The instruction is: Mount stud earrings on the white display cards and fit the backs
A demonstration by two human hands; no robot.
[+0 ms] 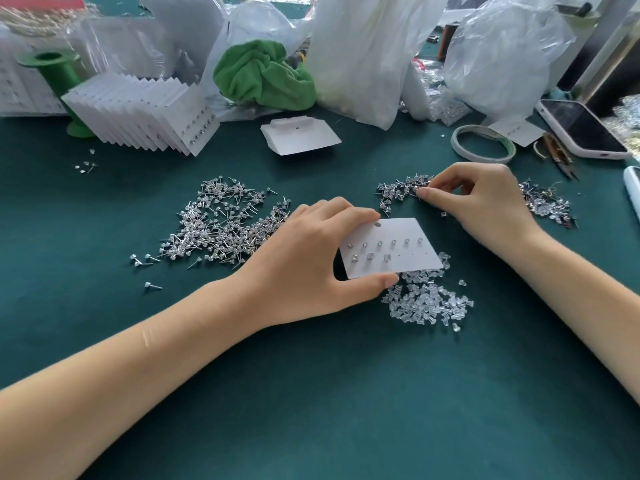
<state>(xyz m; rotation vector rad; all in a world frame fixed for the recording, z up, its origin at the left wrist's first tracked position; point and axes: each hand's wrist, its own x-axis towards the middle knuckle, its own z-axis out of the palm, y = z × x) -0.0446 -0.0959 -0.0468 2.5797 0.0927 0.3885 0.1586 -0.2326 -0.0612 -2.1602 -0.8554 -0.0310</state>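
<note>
My left hand point(311, 251) grips a white display card point(408, 263) by its left edge, thumb below and fingers above. Several studs sit in the card's top row and three in its lower row. My right hand point(485, 199) reaches into a small pile of stud earrings point(398, 192) beyond the card, its thumb and forefinger pinching at a stud. A large heap of stud earrings point(221, 226) lies left of my left hand. Clear plastic backs point(429, 299) are heaped just below and right of the card.
A fanned stack of filled cards point(145, 112) stands at the back left beside a green spool point(59, 74). Blank cards point(298, 136), a green cloth point(263, 76), plastic bags point(367, 53), a tape roll point(483, 143), scissors point(557, 152) and a phone point(581, 128) lie further back.
</note>
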